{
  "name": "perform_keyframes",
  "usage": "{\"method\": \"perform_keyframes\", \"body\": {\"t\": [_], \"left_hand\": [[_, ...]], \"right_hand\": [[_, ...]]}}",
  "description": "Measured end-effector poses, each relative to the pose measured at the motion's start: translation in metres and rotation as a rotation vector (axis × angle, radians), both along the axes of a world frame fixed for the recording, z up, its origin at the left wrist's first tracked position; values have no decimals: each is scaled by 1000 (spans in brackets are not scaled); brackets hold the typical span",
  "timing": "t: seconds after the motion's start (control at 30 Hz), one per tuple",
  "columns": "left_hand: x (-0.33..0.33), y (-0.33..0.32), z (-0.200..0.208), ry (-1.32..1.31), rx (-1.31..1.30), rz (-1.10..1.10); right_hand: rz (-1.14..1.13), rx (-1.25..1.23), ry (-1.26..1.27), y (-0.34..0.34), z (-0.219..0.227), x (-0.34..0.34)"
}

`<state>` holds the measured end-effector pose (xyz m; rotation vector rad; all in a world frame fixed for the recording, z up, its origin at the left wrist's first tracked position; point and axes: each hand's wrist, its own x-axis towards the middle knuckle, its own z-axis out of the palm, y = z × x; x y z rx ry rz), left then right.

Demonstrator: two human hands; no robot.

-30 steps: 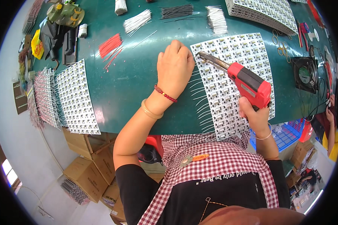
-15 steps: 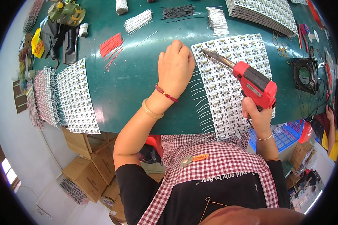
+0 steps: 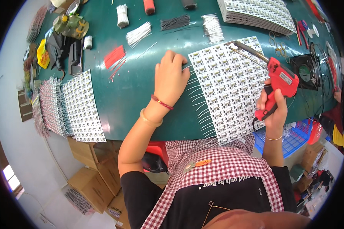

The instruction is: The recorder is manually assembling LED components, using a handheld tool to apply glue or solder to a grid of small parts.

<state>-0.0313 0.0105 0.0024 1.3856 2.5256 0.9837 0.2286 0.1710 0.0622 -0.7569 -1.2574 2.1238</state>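
Observation:
In my right hand (image 3: 274, 105) is a red and black soldering gun (image 3: 284, 78), my fingers wrapped round its handle. Its metal tip points left, over the far part of a white circuit board panel (image 3: 229, 91) covered in rows of small components. Beside the panel's far left corner, my left hand (image 3: 170, 78) is closed, fingers curled downward. A white wire (image 3: 187, 67) runs from its fingertips to the panel's edge; the exact grip is partly hidden. More white wires (image 3: 198, 104) stick out along that left edge, below the hand.
Bundles of red (image 3: 114, 56), white (image 3: 138, 34) and black wires (image 3: 175, 23) lie across the green table (image 3: 141, 76). A stack of panels (image 3: 260, 15) stands at the far right, near a black fan (image 3: 306, 71). Wired panels (image 3: 84, 107) lie at left. A blue basket (image 3: 290, 139) sits below the table edge.
The soldering gun has moved right, its tip leaving the panel's far left corner. My left hand has drawn slightly left from the panel, and a white wire now shows between them. The view has shifted a little.

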Motion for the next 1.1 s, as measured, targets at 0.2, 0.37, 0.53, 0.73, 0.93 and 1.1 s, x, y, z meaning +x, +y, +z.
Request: {"method": "perform_keyframes", "body": {"t": [0.2, 0.37, 0.53, 0.73, 0.93, 1.1], "left_hand": [[3, 40, 22, 144, 129, -120], [0, 108, 1, 334, 99, -152], [-6, 127, -12, 419, -27, -149], [-9, 130, -23, 460, -53, -155], [-13, 121, -25, 571, -71, -207], [-6, 122, -15, 710, -57, -247]], "right_hand": [[-68, -291, 227, 17, -22, 37], [50, -451, 349, 14, -46, 42], [99, -458, 389, 12, -51, 42], [107, -474, 429, 13, -47, 45], [103, -465, 428, 8, -51, 49], [114, -446, 448, 6, -52, 50]]}}
